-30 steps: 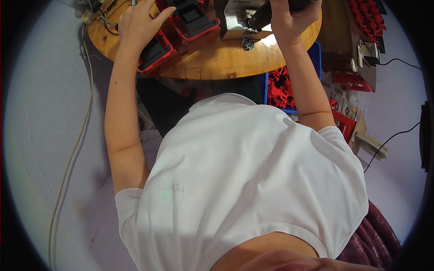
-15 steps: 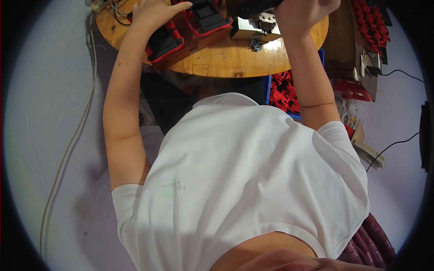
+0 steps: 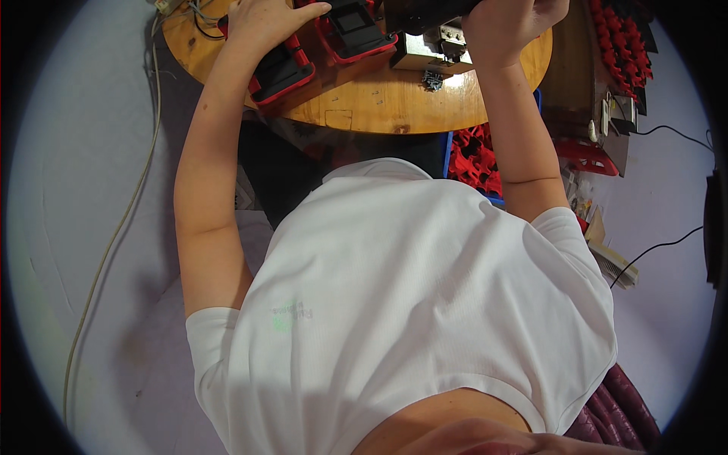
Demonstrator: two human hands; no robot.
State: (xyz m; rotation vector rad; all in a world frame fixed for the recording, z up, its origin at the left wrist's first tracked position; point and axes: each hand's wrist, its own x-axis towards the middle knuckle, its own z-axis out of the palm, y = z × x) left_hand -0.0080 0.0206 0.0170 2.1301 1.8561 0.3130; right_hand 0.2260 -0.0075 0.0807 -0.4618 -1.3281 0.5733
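At the table's far left, my left hand lies over a red-and-black plastic case, thumb stretched out to the right and fingertips partly hidden. A second red-and-black case stands just right of that thumb. My right hand is raised at the top edge with its fingers closed. It grips a thick black tool, apparently a power screwdriver, largely cut off by the frame. The tool's narrow end points left, close to the second case's near corner. Below the tool sits a silver metal box.
A small pile of screws lies on the round wooden table, with a few loose ones nearer its edge. Under the right side is a blue crate of red plastic parts. More red parts lie far right. A cable crosses the left.
The table and the things on it sit slightly lower and further right in view. Both hands keep nearly the same pose, and the black tool stays in my right hand.
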